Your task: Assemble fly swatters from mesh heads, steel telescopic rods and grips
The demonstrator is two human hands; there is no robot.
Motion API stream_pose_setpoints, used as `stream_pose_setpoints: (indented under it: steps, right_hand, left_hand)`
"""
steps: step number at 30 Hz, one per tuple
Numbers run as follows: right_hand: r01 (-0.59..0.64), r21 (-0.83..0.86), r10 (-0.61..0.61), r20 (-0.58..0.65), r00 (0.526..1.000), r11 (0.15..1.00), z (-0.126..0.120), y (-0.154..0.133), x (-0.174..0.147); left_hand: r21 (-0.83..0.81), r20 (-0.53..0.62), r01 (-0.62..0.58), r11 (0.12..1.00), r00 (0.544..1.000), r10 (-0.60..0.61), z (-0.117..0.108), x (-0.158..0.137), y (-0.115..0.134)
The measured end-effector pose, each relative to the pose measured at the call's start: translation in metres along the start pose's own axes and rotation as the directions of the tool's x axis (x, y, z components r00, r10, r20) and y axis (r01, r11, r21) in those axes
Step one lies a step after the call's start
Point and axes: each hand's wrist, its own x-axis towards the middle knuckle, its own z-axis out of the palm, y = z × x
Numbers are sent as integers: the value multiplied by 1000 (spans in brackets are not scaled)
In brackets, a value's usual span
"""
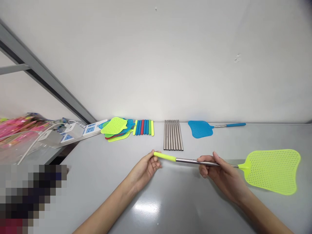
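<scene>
Above the grey table I hold a fly swatter [271, 170] with a yellow-green mesh head, a metal rod and a yellow-green grip sleeve [165, 156]. My left hand [147, 165] pinches the free end of the sleeve between thumb and fingers. Closed round the metal rod [186, 161] is my right hand [219, 174], nearer the mesh head. The sleeve meets the rod's end at a slight angle; how far the rod sits inside it cannot be seen. The swatter head extends out to the right of my right hand.
Along the wall lie a pile of mesh swatter heads [114, 126], a row of coloured sleeves [144, 127], several metal rods [173, 136] and a blue fly swatter [201, 129]. A white power strip [95, 128] with plugged-in chargers stands at the left, near plastic-wrapped goods [18, 133].
</scene>
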Motion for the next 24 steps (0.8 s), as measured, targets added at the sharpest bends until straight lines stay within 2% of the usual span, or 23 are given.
stream_pose_setpoints:
  steps: [11,24]
  right_hand:
    - [25,-26,-27,-84,996,999,-2,1,2]
    - [19,-8,-19,-80,997,1000,-5,2,3]
  left_hand:
    - [18,17,-27,999,999,27,0,-2,-2]
    - [50,74,-10,999,997,6,1,-4,0]
